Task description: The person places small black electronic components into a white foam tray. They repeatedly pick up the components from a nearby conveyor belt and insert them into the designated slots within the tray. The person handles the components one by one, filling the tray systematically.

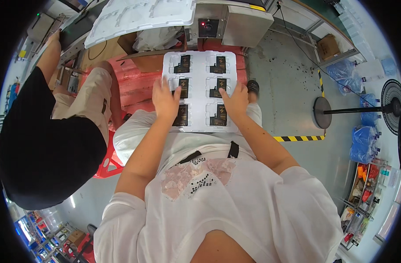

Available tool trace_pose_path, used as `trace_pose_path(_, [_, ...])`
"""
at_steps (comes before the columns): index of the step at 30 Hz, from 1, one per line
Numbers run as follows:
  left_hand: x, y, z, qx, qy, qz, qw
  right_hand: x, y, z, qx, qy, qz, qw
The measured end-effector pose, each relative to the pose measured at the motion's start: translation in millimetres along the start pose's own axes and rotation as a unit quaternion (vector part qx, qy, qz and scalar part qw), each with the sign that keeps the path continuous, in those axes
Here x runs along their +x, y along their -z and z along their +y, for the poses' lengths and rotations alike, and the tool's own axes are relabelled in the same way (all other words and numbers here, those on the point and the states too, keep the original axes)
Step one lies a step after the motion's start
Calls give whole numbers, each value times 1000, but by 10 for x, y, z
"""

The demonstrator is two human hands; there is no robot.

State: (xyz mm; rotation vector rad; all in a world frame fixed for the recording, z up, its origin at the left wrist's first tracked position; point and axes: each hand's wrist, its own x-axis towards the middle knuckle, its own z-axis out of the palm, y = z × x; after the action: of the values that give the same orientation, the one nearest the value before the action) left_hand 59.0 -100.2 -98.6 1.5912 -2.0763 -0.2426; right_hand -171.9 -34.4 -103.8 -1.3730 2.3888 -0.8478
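Across my lap lies a white plastic tray [197,87] with moulded recesses. Flat black batteries with orange-gold marks, seemingly phone batteries, sit in it in two columns. My left hand [166,101] is over the tray's left edge, fingers apart. Its thumb reaches the middle battery of the left column [183,87]. From the other side, my right hand [236,102] rests at the right edge with its fingers apart. Its thumb tip meets the middle battery of the right column [216,87]. Neither hand grips a battery; whether the thumbs press on them I cannot tell.
Ahead, another white tray [143,19] lies on a bench beside a metal control box [246,26]. A co-worker in a black top [51,144] sits close on my left. A standing fan [391,106] is at the right, past striped floor tape [299,138].
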Motion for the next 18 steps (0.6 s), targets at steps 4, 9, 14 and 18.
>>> trace_pose_path(4, [631,-203,351,136,26,36,990,172,-102,-55,14,-35,-8,999])
trace_pose_path(9, [920,-341,290,60,362,-98,925,111,-31,-6,61,-42,-42,996])
trace_pose_path(14, [834,-330,114,-9,375,-108,921,137,-73,145,87,-34,-51,994])
trace_pose_path(18, [789,-7,410,-158,209,-25,965,152,29,106,32,-1,-89,996])
